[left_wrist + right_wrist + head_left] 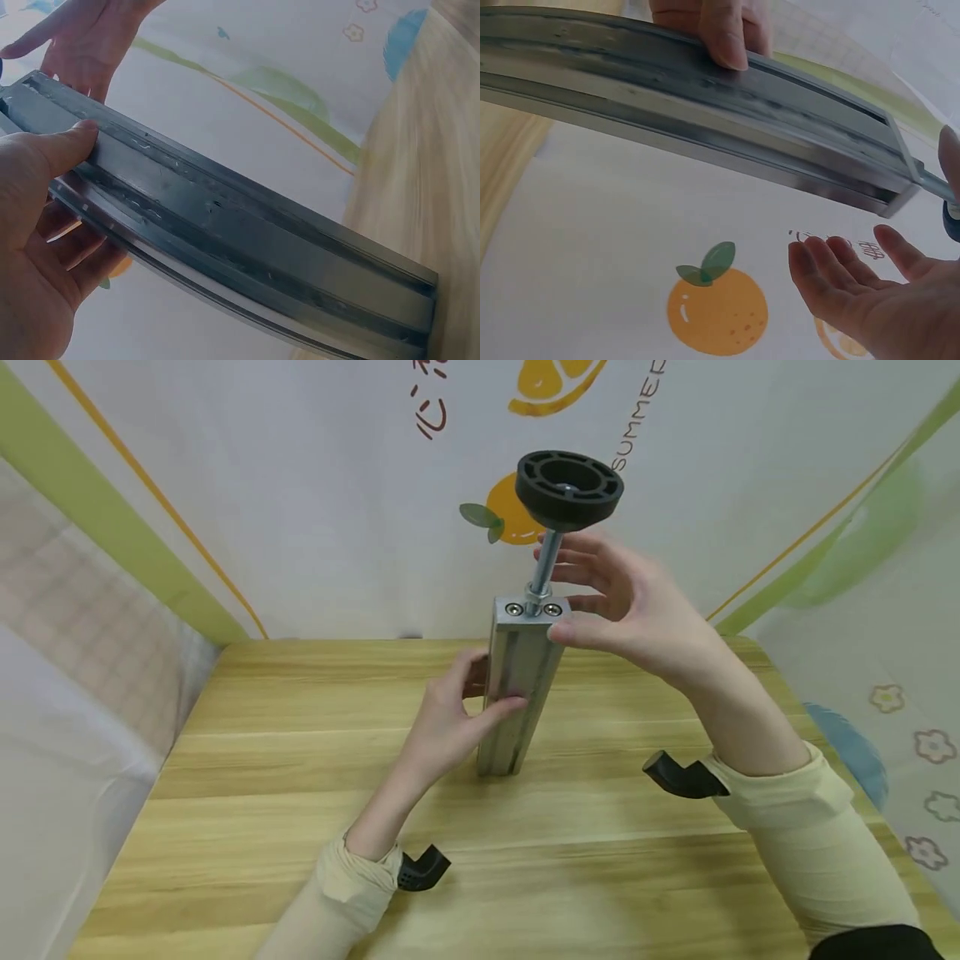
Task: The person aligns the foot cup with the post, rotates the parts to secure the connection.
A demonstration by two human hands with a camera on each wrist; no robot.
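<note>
A silver aluminium profile [516, 681] stands on the wooden table, tilted slightly. An end plate with two bolts caps its top. From that plate rises a threaded rod [547, 562] with a nut [537, 593] at its base, and a round black levelling foot [558, 512] sits on the rod's upper end. My left hand [453, 718] grips the profile around its middle, thumb across the near face. To the right of the rod, my right hand [637, 602] is spread with loosely bent fingers; in the right wrist view its fingers [840, 274] stand apart from the metal.
The wooden table [300, 777] meets a white printed curtain [337, 527] at its back edge. More white fabric hangs along the left and right sides. A black curved piece [686, 777] sticks out from the right sleeve, a similar one [425, 868] from the left.
</note>
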